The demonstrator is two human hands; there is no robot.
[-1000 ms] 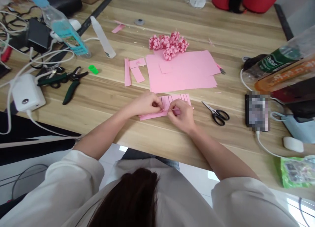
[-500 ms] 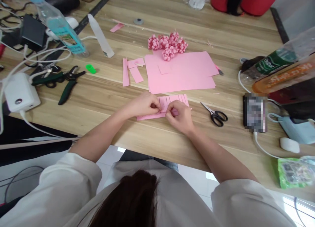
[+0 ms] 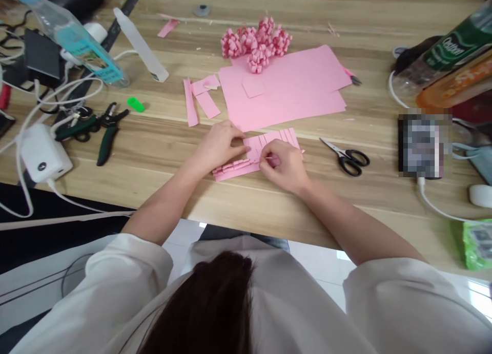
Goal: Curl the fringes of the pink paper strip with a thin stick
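A strip of pink paper (image 3: 251, 143) lies on the table, cut into narrow slits along its far side. A row of small folded loops (image 3: 234, 166) runs along the near part of its left half. My left hand (image 3: 220, 146) rests at the paper's left end, thumb and fingers apart with nothing between them. Over the right half, my right hand (image 3: 286, 164) is closed in a pinch on a thin pale stick (image 3: 268, 158), mostly hidden by the fingers. The paper under the right hand cannot be seen.
Beyond are pink sheets (image 3: 284, 98), curled pink paper flowers (image 3: 259, 44) and paper offcuts (image 3: 207, 103). Scissors (image 3: 348, 157) lie to the right, near a phone (image 3: 423, 144). Pliers (image 3: 103, 128), a white glue bottle (image 3: 142, 46), a green cap (image 3: 135, 104) and cables are at left.
My left hand has drawn back from the middle of the strip, its fingers parting and uncovering the row of loops. My right hand stays in its pinch. The view has shifted slightly.
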